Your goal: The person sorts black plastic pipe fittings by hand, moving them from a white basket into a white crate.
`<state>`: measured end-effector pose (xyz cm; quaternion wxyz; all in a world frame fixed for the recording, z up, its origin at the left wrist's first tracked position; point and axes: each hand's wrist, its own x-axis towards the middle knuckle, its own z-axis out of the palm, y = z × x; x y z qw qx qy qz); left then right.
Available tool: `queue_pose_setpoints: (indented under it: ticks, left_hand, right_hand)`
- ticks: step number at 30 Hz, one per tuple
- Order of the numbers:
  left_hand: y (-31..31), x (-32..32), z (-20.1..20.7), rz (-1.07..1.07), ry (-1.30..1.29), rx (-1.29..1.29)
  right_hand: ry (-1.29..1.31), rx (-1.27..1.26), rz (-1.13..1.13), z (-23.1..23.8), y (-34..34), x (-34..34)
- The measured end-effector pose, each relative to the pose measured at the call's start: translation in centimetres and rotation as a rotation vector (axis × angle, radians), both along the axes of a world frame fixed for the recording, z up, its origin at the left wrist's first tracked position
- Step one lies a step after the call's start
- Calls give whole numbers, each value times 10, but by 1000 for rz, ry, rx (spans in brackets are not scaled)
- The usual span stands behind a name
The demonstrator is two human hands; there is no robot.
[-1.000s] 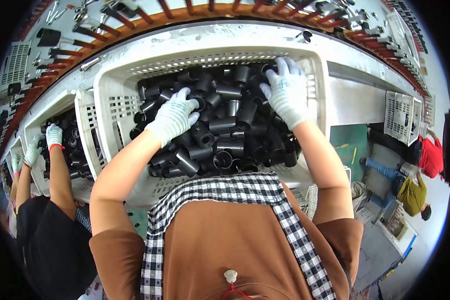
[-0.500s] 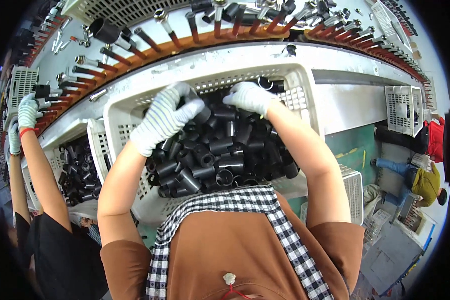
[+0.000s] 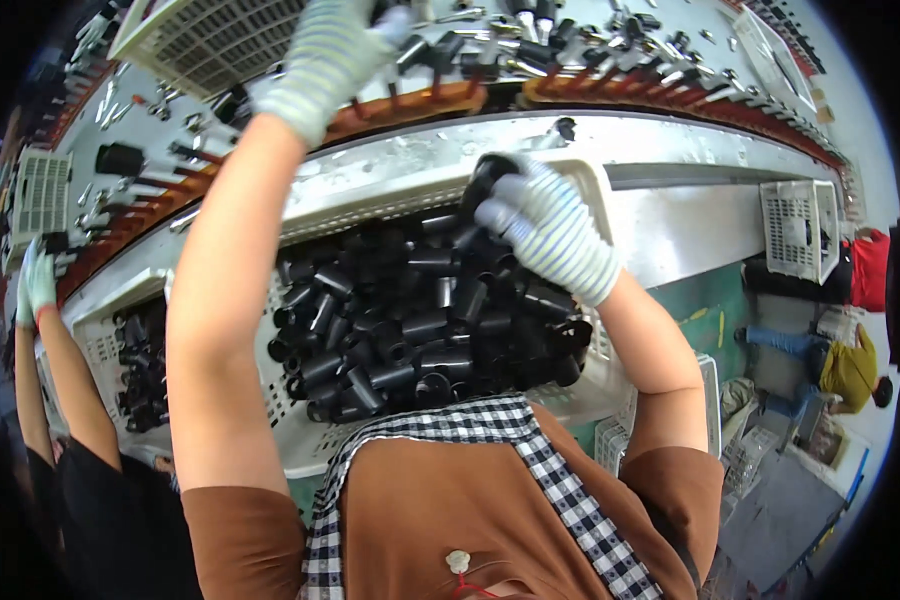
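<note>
My left hand (image 3: 335, 65), in a striped white glove, reaches over the peg rack (image 3: 410, 108) at the top edge. Its fingers are bent round a dark piece, apparently a black plastic sleeve; the fingertips are partly cut off by the picture's edge. My right hand (image 3: 550, 225), gloved alike, is closed on a wider black plastic sleeve (image 3: 485, 180) above the far right part of the crate. Beneath it, many loose black sleeves (image 3: 425, 325) fill the cream plastic crate (image 3: 595, 180) in front of me.
Metal fittings and dark sleeves stand on the rack's brown pegs. Another cream basket (image 3: 220, 45) sits behind it. A co-worker's gloved hands (image 3: 38, 280) work at the left, near a second crate (image 3: 95, 340) of black parts. A white basket (image 3: 802, 230) stands at the right.
My left hand has gone from the crate up and away to the rack. My right hand has moved slightly nearer and lifted a black sleeve. Several rack pieces stand differently in view.
</note>
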<state>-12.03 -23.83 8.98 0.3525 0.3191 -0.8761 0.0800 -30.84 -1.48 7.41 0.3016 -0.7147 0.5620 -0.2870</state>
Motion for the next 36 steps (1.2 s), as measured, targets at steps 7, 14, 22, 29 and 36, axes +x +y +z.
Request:
queue_pose_setpoints:
  ticks: [7,14,22,29,36]
  left_hand:
    - [28,27,6,-13,-18,60]
    - [18,78,11,148,-28,261]
    - [2,149,1,302,-68,77]
    - [-8,195,-8,461,-85,84]
    - [37,209,-13,622,127,-26]
  right_hand:
    - [154,-528,-666,22,-54,-130]
    - [350,-700,-333,3,-130,-124]
    - [291,-489,-379,2,-136,-67]
    - [532,-378,-312,20,-144,-6]
    - [178,-505,-201,9,-131,13]
